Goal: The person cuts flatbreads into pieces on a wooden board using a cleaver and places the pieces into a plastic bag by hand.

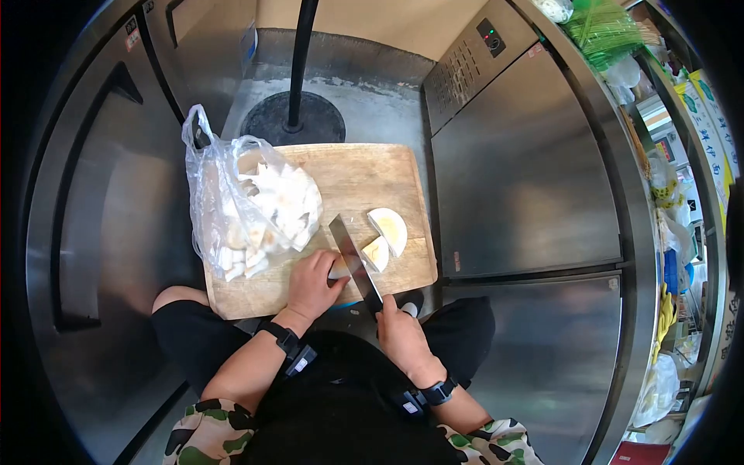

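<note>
My right hand (pixel 403 339) is closed round the black handle of a cleaver (pixel 355 260), its blade slanting up and to the left over the wooden board (pixel 356 167). Against the left side of the blade, my left hand (pixel 315 284) grips a pale piece of food (pixel 339 269), partly hidden by fingers and blade. Right of the blade lie a half-round white piece with a yellowish middle (pixel 390 230) and a smaller wedge (pixel 377 253). A clear plastic bag (pixel 209 194) on the board's left side holds several white chunks (pixel 283 201).
Steel cabinets stand at left (pixel 124 201) and right (pixel 527 163). Beyond the board, a black pole rises from a round base (pixel 291 120) on the floor. Shelves with bags and packets (pixel 670 194) line the far right. My legs flank the board's near edge.
</note>
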Demonstrator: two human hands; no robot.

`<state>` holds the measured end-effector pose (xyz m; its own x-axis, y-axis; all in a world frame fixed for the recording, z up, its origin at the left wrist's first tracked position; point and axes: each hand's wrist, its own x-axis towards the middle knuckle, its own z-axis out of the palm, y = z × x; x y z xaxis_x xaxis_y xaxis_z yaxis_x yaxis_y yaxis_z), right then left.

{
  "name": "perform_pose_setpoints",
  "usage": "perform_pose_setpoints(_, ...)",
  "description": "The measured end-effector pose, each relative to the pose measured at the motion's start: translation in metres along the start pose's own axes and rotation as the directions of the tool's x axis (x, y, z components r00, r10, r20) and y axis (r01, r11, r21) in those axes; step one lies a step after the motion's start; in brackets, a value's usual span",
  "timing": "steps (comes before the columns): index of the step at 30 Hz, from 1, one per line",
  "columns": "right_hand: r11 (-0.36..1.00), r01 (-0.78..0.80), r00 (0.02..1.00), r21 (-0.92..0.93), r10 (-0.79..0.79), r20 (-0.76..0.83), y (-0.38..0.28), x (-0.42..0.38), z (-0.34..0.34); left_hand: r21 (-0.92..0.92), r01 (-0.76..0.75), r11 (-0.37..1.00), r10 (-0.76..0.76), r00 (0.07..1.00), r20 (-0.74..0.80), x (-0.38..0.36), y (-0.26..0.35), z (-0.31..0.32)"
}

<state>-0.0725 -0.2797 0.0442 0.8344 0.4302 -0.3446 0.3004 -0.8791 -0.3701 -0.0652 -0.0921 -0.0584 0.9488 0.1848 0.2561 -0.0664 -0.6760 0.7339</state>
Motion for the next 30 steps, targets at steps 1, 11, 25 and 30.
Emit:
perform_pose_setpoints(1, 1.000, -0.006, 1.000, -0.012, 0.006, 0.014, -0.002, 0.001, -0.001, 0.000, 0.005, 1.000, -0.005, 1.000, 0.008, 0.000, -0.001, 0.000)
perform_pose_setpoints(11, 0.998, -0.067, 0.992, 0.005, 0.066, 0.109, -0.005, 0.024, 0.009, 0.022, -0.016, 1.000, 0.016, 1.000, -0.009, 0.003, -0.002, 0.005)
perform_pose_setpoints(25, 0.970, 0.127, 0.984, 0.209, -0.096, -0.152, -0.001, 0.063, 0.006, 0.034, -0.009, 0.999, 0.013, 0.991, -0.133, -0.004, 0.001, 0.002)
perform_pose_setpoints(30, 0.944, 0.118, 0.928, 0.308, 0.006, -0.372, 0.027, 0.007, -0.018, 0.132, -0.132, 0.982, 0.139, 0.989, -0.041, 0.008, 0.031, 0.011)
